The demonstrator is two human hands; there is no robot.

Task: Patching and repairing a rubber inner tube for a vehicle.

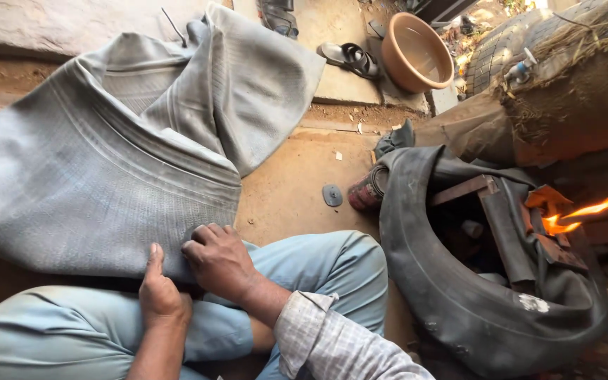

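Grey inner tube [93, 162], deflated, lies folded across ground and lap. Looks limp, heavy, dusty rather than slick; best taken at its near edge. Left hand [160, 292] lies flat on that edge, fingers unclasped. Right hand [219, 260] curls, pinching the rubber. Beyond: black tyre [452, 295], small flame [571, 214], clay bowl [416, 51].

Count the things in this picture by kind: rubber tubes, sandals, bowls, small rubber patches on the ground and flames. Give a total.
Rubber tubes: 2, the grey inner tube under both hands and the black tube
Sandals: 1
Bowls: 1, terracotta-coloured
Rubber patches: 1
Flames: 1
Total: 6
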